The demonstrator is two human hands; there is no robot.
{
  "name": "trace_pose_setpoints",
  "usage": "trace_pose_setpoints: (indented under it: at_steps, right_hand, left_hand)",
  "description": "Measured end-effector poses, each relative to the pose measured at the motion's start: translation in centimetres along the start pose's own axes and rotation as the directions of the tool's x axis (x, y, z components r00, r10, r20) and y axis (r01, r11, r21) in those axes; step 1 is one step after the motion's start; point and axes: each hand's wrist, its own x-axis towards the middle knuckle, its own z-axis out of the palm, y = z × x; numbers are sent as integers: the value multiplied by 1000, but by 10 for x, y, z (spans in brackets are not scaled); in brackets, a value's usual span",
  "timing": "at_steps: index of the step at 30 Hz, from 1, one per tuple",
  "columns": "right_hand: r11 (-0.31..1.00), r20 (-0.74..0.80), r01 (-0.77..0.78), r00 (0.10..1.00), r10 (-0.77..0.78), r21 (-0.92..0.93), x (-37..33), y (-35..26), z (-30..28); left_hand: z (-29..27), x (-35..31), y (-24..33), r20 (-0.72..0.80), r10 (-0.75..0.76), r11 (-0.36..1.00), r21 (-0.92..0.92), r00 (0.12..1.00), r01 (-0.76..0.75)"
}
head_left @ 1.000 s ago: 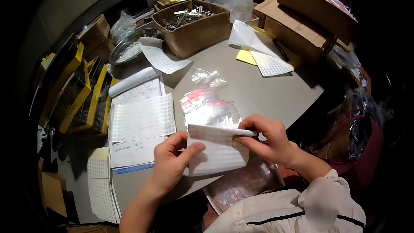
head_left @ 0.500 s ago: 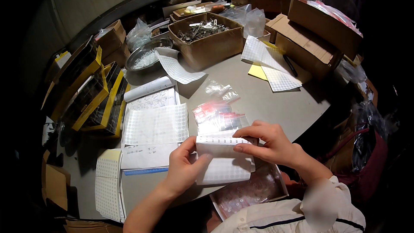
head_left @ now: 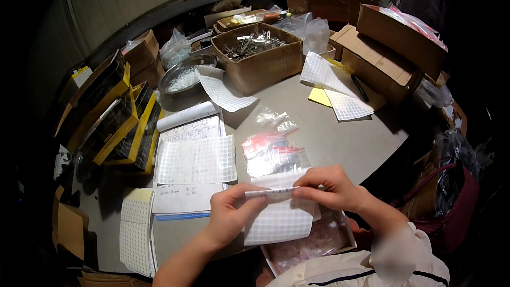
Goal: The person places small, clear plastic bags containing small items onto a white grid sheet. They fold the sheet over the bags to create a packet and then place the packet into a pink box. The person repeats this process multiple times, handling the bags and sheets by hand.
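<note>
A white sheet of round stickers is bent over at its top edge, with rows of small circles showing on it. My left hand pinches the folded edge at its left end, thumb in front. Toward the right end of that edge, my right hand pinches it between thumb and fingers. Just beyond the sheet lie clear zip bags with red strips. Below it, an open box holds clear bags of small round pieces.
Left of my hands, another sticker sheet lies on an open notebook. More sticker sheets are stacked at the table's near left. A carton of metal parts, a metal bowl and black-yellow boxes stand farther off.
The sheet's folded top edge has come lower and tilted toward me, and more of its front shows. Both hands have moved slightly down with it. My right fingers have closed in on the edge.
</note>
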Motion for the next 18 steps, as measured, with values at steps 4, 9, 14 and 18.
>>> trace_pose_setpoints:
  at_steps: [4,9,14,18]
  right_hand:
    - [999,-185,-7,983,16,51,10,11,-13]
    - [682,147,-371,920,364,631,10,12,-15]
    - [678,81,-333,923,375,655,1,20,5]
    - [673,-15,-251,932,363,696,3,-4,17]
  left_hand:
    - [-1,-1,-3,-13,365,881,327,931,-342]
    - [-2,-1,-4,27,422,861,300,906,-410]
    - [-1,3,4,76,348,881,314,935,-353]
    - [0,1,-2,64,271,922,270,960,-278]
